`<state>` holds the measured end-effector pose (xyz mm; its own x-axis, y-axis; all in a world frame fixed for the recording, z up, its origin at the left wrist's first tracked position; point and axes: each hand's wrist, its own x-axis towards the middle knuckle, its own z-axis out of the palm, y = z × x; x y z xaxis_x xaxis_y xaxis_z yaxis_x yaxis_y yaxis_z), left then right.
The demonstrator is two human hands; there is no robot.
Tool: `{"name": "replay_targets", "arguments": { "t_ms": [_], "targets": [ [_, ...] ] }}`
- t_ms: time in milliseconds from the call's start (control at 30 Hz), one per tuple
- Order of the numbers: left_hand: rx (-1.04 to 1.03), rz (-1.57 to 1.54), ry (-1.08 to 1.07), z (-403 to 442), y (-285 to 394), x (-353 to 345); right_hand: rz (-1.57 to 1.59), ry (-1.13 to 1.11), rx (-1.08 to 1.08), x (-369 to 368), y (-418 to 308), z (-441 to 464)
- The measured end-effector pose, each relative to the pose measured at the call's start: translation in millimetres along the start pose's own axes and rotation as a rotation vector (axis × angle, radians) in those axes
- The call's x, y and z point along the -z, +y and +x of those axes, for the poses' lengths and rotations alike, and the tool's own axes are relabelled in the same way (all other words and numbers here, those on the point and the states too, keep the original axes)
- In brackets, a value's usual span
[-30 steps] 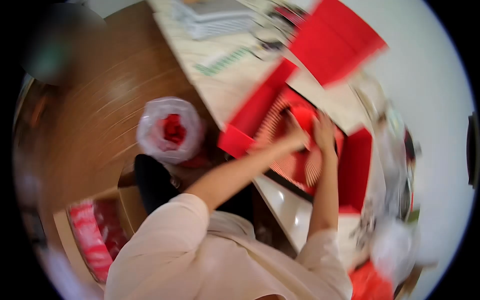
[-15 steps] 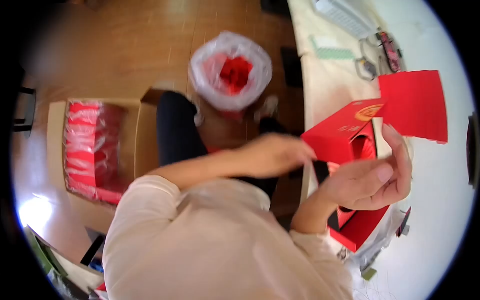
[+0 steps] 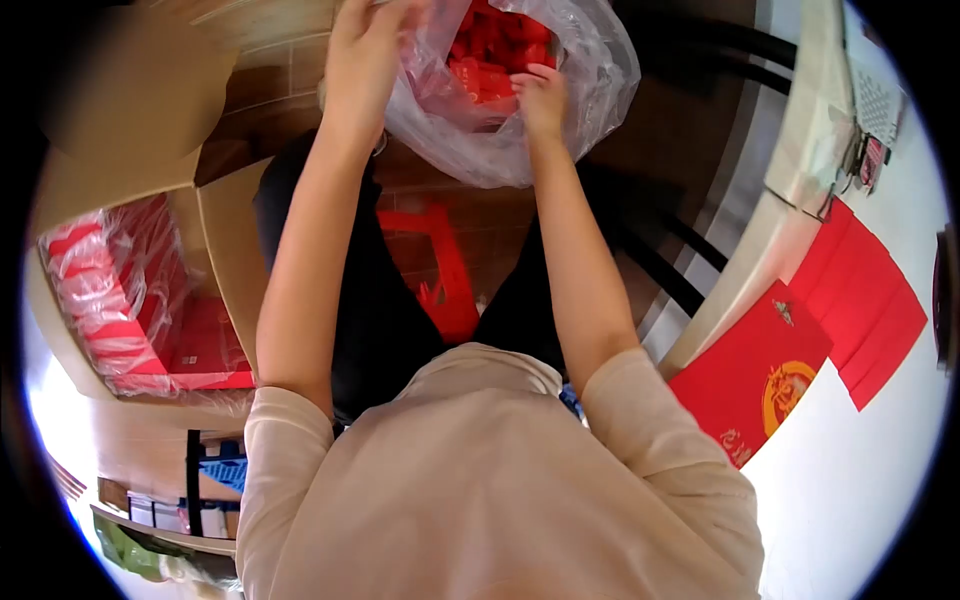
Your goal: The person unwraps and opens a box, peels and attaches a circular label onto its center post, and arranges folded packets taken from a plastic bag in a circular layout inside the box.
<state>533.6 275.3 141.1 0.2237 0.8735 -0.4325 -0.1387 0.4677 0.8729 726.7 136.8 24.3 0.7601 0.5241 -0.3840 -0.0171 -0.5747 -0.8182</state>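
A clear plastic bag (image 3: 465, 160) with small red packets (image 3: 485, 80) in it stands on the floor in front of me. My left hand (image 3: 365, 60) is at the bag's left rim, its fingers bent against the plastic and slightly blurred near the frame's top edge. Inside the bag's mouth, my right hand (image 3: 543, 100) has its fingers apart and touches or hovers just over the red packets. On the table to my right lies a red box (image 3: 745, 365) with a gold emblem, and a red flap (image 3: 865, 300) sticks out beyond it.
An open cardboard box (image 3: 235, 230) on my left holds red boxes (image 3: 165, 300) wrapped in plastic film. A red plastic stool (image 3: 450, 270) shows between my legs. Black chair legs (image 3: 665, 265) stand beside the table edge (image 3: 740, 270). A keyboard (image 3: 880, 105) lies at the far right.
My view has turned toward the floor. Both hands have left the red box on the table and moved over to the plastic bag. The box's open interior no longer shows.
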Motion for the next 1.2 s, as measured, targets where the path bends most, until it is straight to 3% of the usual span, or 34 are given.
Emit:
{"name": "replay_targets", "arguments": {
  "t_ms": [67,133,200,267,333,367,400,433,533,633,667,700,733,767,833,900,967,1000,1067,1167,1200],
  "targets": [
    [0.12,-0.071,-0.332,38,-9,-23,-0.3,-0.175,-0.063,-15,38,33],
    [0.143,-0.355,-0.971,90,-24,-3,-0.671,-0.185,-0.023,-51,75,41],
    [0.276,0.235,-0.225,76,-25,-39,-0.288,-0.514,-0.15,-85,89,35],
    [0.309,0.265,-0.355,79,-43,-27,-0.026,-0.867,-0.333,-119,41,14],
    [0.389,0.531,-0.555,84,-67,-15,-0.196,-0.825,0.022,-146,31,-10],
    [0.342,0.83,-0.49,82,-65,-18,-0.263,-0.773,0.153,-153,24,-21],
    [0.348,0.85,-0.506,84,-74,-13,-0.285,-0.703,0.198,-153,4,-32],
    [0.256,0.959,-0.349,86,-89,-1,-0.443,-0.914,-0.035,-137,-36,-23],
    [0.207,1.015,-0.185,95,-71,6,-0.481,-0.861,-0.185,-133,-17,-3],
    [0.155,0.864,-0.015,96,-66,14,-0.72,-0.441,0.014,-125,31,16],
    [0.16,0.865,-0.011,94,-63,13,-0.689,-0.414,0.07,-119,35,23],
    [0.235,0.652,-0.035,94,-58,13,-0.659,-0.388,0.126,-113,40,29],
    [0.304,0.436,-0.053,94,-52,11,-0.569,-0.491,-0.016,-115,35,37],
    [0.313,0.411,0.056,83,-30,-4,-0.48,-0.593,-0.159,-118,30,45],
    [0.345,0.32,0.078,82,-30,-5,-0.408,-0.66,-0.283,-141,45,58],
    [0.384,0.159,0.078,90,-37,4,-0.429,-0.645,-0.245,-180,75,58],
    [0.423,0.128,0.109,91,-32,-1,-0.197,-0.308,-0.309,-211,81,53],
    [0.474,0.098,0.123,91,-29,0,-0.2,-0.33,-0.296,-213,72,52],
    [0.384,0.047,0.063,96,-46,12,-0.236,-0.435,-0.089,-191,33,48],
    [0.476,0.085,0.003,98,-54,8,-0.786,-0.348,0.171,-136,-58,8],
    [0.465,0.066,0.005,97,-49,3,-0.761,-0.356,0.19,-116,-84,-7]
  ]
}}
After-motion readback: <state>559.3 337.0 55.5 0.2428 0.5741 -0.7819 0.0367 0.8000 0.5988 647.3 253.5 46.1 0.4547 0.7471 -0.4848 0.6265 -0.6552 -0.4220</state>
